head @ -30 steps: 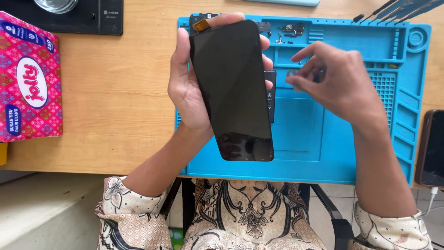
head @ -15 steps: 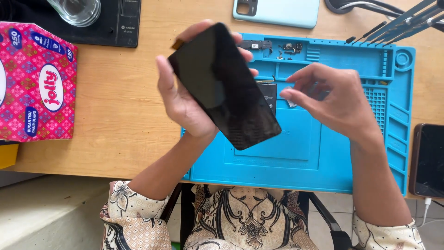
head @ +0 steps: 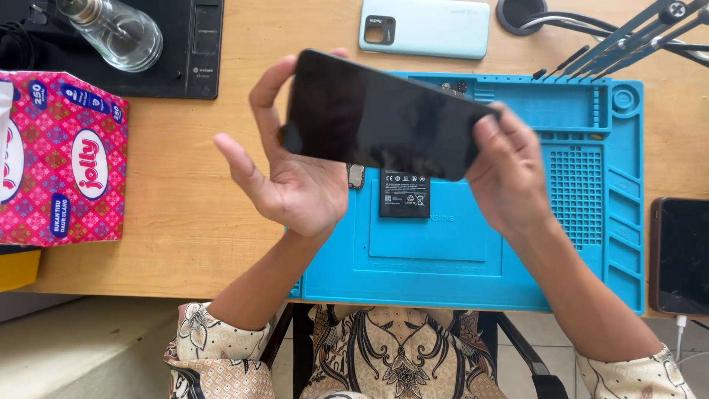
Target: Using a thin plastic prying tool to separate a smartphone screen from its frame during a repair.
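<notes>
Both hands held a black phone screen panel (head: 380,118) flat above the blue repair mat (head: 450,258).

The left hand (head: 292,174) pinched its nine-o'clock end, fingers otherwise spread; the right hand (head: 509,174) closed on the three-o'clock end. Edge-only contact seemed wise: the glass looked smooth, glossy, thin and rigid. Beneath lay a black rectangular battery (head: 405,193) on the soft, ribbed mat; a pale phone back cover (head: 427,28) sat at twelve o'clock.

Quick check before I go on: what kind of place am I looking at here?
Probably a phone repair bench: both hands, left hand and right hand, hold a black phone screen over a blue repair mat bearing a battery, with tools beside it.
</notes>
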